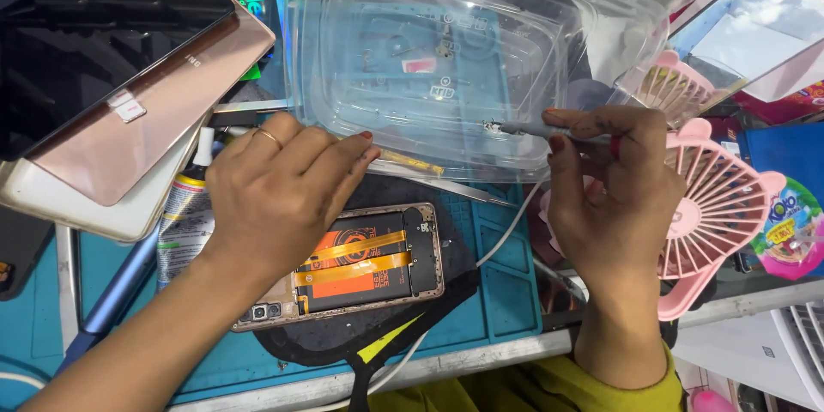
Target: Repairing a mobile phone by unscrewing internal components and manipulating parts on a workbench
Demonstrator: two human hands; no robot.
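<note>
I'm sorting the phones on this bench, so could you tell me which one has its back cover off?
The phone on the black pad below the left hand: its orange battery and ribbon cables are exposed, while the rose-gold phone upper left keeps its back.

left hand [279,193]: thin gold ring | right hand [614,197]: red-painted nails (chipped) | sleeve [635,390]: yellow-green

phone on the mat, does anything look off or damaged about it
The phone lies with its back cover off, battery and orange flex cables exposed. No cracks show. The left hand rests on its top edge.
</note>
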